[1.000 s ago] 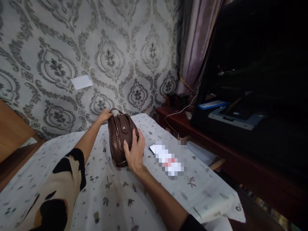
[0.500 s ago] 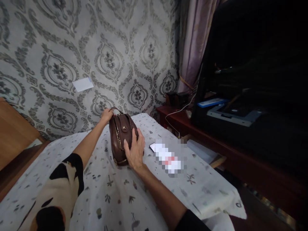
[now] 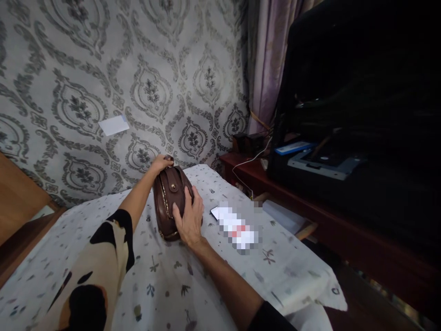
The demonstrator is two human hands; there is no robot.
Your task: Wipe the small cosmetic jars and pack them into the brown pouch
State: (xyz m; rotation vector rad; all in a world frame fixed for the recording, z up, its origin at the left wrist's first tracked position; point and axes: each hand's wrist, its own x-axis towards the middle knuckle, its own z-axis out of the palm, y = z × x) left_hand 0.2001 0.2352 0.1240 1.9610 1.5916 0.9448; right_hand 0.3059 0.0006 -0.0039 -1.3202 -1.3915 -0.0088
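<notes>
A small brown leather handbag [image 3: 172,200] with gold zips and a tab with a round gold stud stands on a white patterned bedsheet [image 3: 165,289]. My left hand [image 3: 162,163] is closed around the handle at the bag's far top end; its fingers are partly hidden. Against the right part of the bag lies my right hand [image 3: 190,216], with thumb and fingers spread over the leather. To the right of that hand, a phone [image 3: 215,213] lies on the sheet, its lit screen mostly blurred out.
A dark red cabinet [image 3: 248,168] borders the bed on the right, holding a large black screen [image 3: 344,101]. A white cable [image 3: 253,158] hangs over its edge. Patterned wallpaper [image 3: 151,92] with a white paper [image 3: 113,125] rises behind. A wooden board [image 3: 20,197] stands at left.
My left hand has moved slightly right and over the bag's handle, which was looped up before and is now gathered in the hand. My right hand keeps its place on the bag.
</notes>
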